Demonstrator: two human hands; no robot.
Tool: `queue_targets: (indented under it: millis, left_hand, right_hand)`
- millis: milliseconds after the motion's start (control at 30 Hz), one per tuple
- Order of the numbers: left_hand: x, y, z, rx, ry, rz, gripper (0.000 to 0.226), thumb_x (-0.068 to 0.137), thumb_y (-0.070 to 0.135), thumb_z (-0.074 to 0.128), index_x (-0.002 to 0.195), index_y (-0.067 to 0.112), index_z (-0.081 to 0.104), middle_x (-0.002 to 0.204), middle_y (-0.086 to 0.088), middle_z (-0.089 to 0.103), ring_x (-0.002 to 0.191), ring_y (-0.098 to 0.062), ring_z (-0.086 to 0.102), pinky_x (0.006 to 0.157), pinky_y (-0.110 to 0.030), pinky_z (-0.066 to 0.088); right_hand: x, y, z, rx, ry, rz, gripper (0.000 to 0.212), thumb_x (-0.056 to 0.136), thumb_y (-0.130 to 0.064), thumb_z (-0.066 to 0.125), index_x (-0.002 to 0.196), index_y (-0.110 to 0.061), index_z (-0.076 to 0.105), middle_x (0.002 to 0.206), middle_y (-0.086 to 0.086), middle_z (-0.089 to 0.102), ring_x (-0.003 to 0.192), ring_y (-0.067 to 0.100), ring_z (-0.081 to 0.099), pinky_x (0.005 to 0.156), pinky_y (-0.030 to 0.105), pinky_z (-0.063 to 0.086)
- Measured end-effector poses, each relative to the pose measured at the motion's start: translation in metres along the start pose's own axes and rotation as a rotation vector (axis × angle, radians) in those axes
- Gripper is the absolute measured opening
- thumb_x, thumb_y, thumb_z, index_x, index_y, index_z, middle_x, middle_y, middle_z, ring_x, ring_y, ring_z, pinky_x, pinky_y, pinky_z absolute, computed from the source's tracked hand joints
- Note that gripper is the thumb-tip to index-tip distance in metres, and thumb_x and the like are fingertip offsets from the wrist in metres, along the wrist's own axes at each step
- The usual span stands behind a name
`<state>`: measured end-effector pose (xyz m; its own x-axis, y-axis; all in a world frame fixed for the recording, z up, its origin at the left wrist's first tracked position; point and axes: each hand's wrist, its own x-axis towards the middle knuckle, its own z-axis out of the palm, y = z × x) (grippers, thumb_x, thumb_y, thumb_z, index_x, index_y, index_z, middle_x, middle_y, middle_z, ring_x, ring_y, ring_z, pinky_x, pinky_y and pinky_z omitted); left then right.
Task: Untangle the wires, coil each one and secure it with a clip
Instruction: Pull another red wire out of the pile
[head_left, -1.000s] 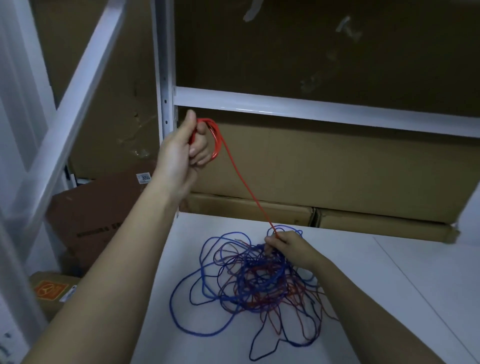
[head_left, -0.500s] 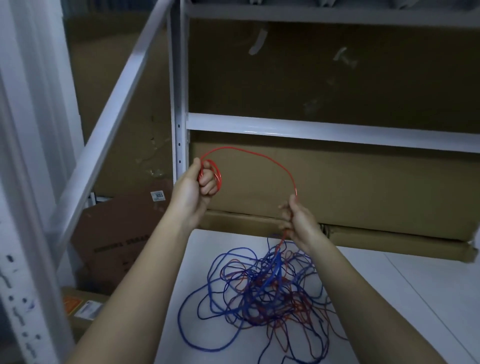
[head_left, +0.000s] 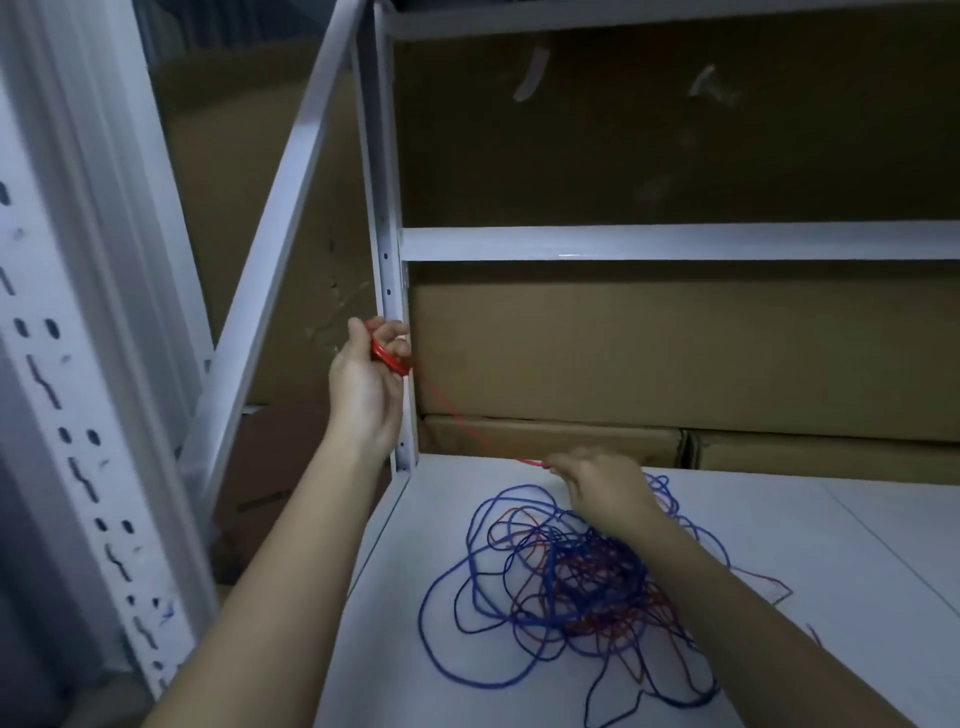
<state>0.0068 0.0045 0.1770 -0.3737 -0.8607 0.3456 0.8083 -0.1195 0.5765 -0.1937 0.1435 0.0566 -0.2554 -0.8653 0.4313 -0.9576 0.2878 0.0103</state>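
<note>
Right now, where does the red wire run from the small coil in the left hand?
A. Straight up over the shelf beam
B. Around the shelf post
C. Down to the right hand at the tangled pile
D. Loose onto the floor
C: the red wire stretches taut from the coil gripped in the left hand down to the right hand pinching it above the tangled pile.

No legible text, label, brand or number anywhere in view.

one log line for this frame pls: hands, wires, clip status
left hand: grips red coil | right hand: pinches red wire, taut | blue wire: tangled on shelf | clip: none visible
</note>
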Motion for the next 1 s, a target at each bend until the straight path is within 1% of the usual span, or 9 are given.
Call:
queue_targets:
  millis: [167,300,400,467,600,733,833,900,1000]
  left_hand:
    - [0.009,-0.031,-0.017,0.762,0.011,0.181,0.020,0.106,0.024,0.022,0.097,0.018,0.038,0.093,0.002,0.066,0.071,-0.005,0.059,0.072,-0.018,0.045]
    - [0.008,-0.056,-0.038,1.133,-0.126,0.172,0.017,0.105,0.029,0.026,0.104,0.014,0.035,0.099,0.003,0.063,0.089,-0.016,0.062,0.087,-0.038,0.048]
    - [0.000,-0.076,-0.047,1.457,-0.226,0.103,0.023,0.103,0.036,0.030,0.106,0.014,0.036,0.098,-0.003,0.062,0.089,-0.032,0.062,0.084,-0.047,0.050]
    - [-0.008,-0.090,-0.056,1.629,-0.310,0.034,0.028,0.102,0.040,0.030,0.108,0.013,0.036,0.101,-0.010,0.063,0.089,-0.034,0.061,0.082,-0.046,0.049]
    - [-0.030,-0.109,-0.069,1.523,-0.539,-0.154,0.031,0.103,0.037,0.031,0.106,0.009,0.045,0.094,-0.005,0.070,0.078,-0.018,0.065,0.081,-0.041,0.051]
    - [-0.061,-0.108,-0.064,1.231,-0.608,-0.331,0.037,0.106,0.022,0.029,0.104,-0.004,0.054,0.067,-0.004,0.067,0.054,-0.011,0.054,0.062,-0.022,0.044]
    - [-0.074,-0.098,-0.057,1.071,-0.645,-0.405,0.043,0.106,0.021,0.023,0.091,0.000,0.058,0.053,0.000,0.054,0.047,-0.010,0.044,0.055,-0.019,0.038]
    - [-0.077,-0.091,-0.052,0.938,-0.632,-0.435,0.047,0.106,0.023,0.022,0.083,0.002,0.057,0.049,-0.001,0.047,0.044,-0.012,0.037,0.053,-0.020,0.034]
    - [-0.076,-0.082,-0.051,0.751,-0.597,-0.463,0.049,0.105,0.029,0.021,0.077,0.002,0.051,0.043,0.000,0.040,0.043,-0.014,0.028,0.056,-0.027,0.026]
  right_hand:
    - [-0.026,-0.008,0.009,0.100,0.242,-0.314,0.034,0.086,-0.014,0.038,0.096,-0.015,0.070,0.071,0.002,0.060,0.063,0.025,0.058,0.044,0.027,0.042]
    - [-0.043,-0.004,-0.002,0.141,0.335,-0.361,0.022,0.079,-0.002,0.051,0.094,-0.010,0.064,0.071,0.005,0.051,0.061,0.025,0.051,0.040,0.031,0.042]
    - [-0.051,0.000,-0.008,0.163,0.369,-0.396,0.030,0.074,0.003,0.059,0.099,-0.014,0.056,0.072,0.005,0.049,0.062,0.022,0.046,0.039,0.027,0.036]
    - [-0.054,0.002,-0.010,0.200,0.386,-0.388,0.026,0.079,0.001,0.055,0.100,-0.015,0.053,0.073,0.005,0.049,0.064,0.019,0.043,0.040,0.028,0.035]
    - [-0.048,0.011,-0.018,0.412,0.499,-0.234,0.019,0.096,-0.016,0.039,0.100,-0.013,0.057,0.079,0.002,0.050,0.062,0.018,0.043,0.050,0.036,0.039]
    - [-0.030,0.019,-0.024,0.653,0.503,-0.013,0.030,0.100,-0.024,0.038,0.100,-0.009,0.064,0.086,0.000,0.055,0.074,0.017,0.051,0.065,0.034,0.041]
    - [-0.016,0.012,-0.025,0.786,0.457,0.116,0.025,0.102,-0.023,0.041,0.103,-0.013,0.065,0.093,-0.004,0.062,0.086,0.008,0.056,0.074,0.025,0.042]
    - [-0.006,0.005,-0.025,0.864,0.396,0.205,0.022,0.101,-0.027,0.044,0.099,-0.020,0.065,0.089,-0.007,0.065,0.082,0.005,0.057,0.071,0.023,0.040]
    - [0.008,0.001,-0.022,0.850,0.319,0.336,0.017,0.097,-0.033,0.052,0.089,-0.027,0.066,0.083,0.009,0.067,0.069,0.023,0.054,0.060,0.029,0.035]
